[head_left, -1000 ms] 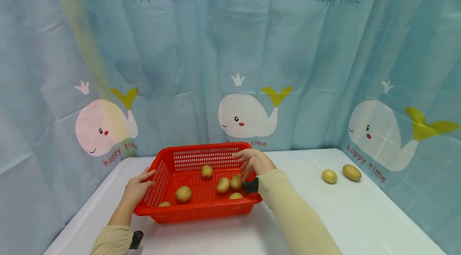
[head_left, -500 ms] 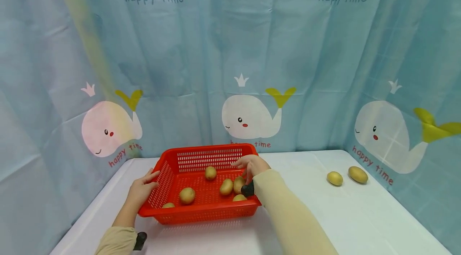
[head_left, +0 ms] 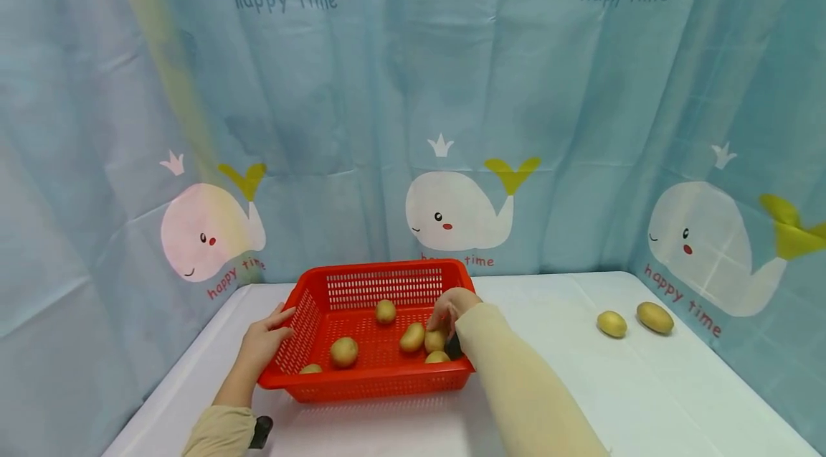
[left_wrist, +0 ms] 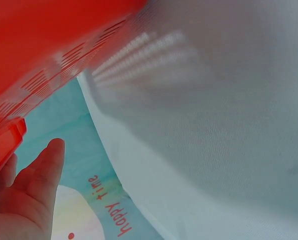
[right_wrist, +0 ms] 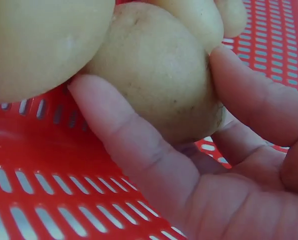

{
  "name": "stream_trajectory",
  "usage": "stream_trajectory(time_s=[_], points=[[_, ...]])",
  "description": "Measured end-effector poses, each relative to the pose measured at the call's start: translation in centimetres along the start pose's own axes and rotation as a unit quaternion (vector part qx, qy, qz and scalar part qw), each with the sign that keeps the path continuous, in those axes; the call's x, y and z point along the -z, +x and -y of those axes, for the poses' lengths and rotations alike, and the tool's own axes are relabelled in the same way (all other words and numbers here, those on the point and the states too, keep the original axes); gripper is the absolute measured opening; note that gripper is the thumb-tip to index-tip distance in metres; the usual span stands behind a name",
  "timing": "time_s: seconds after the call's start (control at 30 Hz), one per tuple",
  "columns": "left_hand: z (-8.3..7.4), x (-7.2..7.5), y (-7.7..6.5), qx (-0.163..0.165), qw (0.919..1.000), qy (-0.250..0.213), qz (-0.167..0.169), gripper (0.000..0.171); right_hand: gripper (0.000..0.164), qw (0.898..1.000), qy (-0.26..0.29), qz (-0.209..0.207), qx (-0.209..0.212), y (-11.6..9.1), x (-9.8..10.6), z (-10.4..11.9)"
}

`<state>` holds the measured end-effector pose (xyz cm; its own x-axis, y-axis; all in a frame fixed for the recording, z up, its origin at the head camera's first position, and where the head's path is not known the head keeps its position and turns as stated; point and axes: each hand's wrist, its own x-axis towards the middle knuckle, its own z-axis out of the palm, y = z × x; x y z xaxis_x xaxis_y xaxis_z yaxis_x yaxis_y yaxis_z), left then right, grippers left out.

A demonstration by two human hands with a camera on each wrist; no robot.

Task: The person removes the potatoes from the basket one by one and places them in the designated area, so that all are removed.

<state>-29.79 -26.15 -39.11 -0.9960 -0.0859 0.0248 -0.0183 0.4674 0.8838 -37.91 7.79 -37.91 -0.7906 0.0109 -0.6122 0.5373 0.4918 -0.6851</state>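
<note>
A red slotted plastic basket (head_left: 381, 374) sits on the white table with several potatoes inside. My right hand (head_left: 454, 303) reaches into its right end. There the thumb and fingers hold a round potato (right_wrist: 156, 75) between them, and a larger-looking potato (right_wrist: 39, 45) lies close by it. Another potato (head_left: 411, 337) lies just left of the held one. My left hand (head_left: 263, 342) is at the basket's left side, its fingers lying loosely against the rim. In the left wrist view the fingers (left_wrist: 44, 170) extend beside the rim rather than curling round it.
Two more potatoes (head_left: 611, 324) (head_left: 654, 317) lie on the table (head_left: 555, 356) to the right of the basket. A blue curtain (head_left: 361, 120) printed with whales hangs behind and along both sides of the table.
My right hand has lowered into the basket and its fingers have closed on a potato. The left hand has stayed at the rim. The whole head view has shifted slightly.
</note>
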Motion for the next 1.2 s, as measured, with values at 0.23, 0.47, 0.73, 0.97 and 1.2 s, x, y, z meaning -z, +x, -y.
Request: stream_trajectory(time_s=[0.23, 0.47, 0.73, 0.97, 1.2], points=[[0.0, -0.1, 0.0, 0.004, 1.0, 0.0, 0.001, 0.052, 0.021, 0.996, 0.088, 0.003, -0.018, -0.2, -0.4, -0.5], [0.2, -0.1, 0.2, 0.006, 1.0, -0.003, 0.002, 0.052, 0.032, 0.991, 0.117, 0.056, 0.025, 0.5, -0.3, -0.2], [0.3, -0.1, 0.4, 0.011, 0.9999, -0.002, 0.005, 0.052, 0.046, 0.991, 0.124, 0.05, 0.017, 0.7, 0.0, 0.0], [0.1, 0.0, 0.3, 0.0, 0.9999, 0.011, 0.004, 0.052, 0.055, 0.98, 0.192, 0.055, 0.013, 1.0, -0.1, 0.0], [0.1, 0.1, 0.2, 0.004, 1.0, 0.003, 0.006, 0.052, 0.046, 0.976, 0.202, 0.074, 0.032, 1.1, -0.2, 0.0]])
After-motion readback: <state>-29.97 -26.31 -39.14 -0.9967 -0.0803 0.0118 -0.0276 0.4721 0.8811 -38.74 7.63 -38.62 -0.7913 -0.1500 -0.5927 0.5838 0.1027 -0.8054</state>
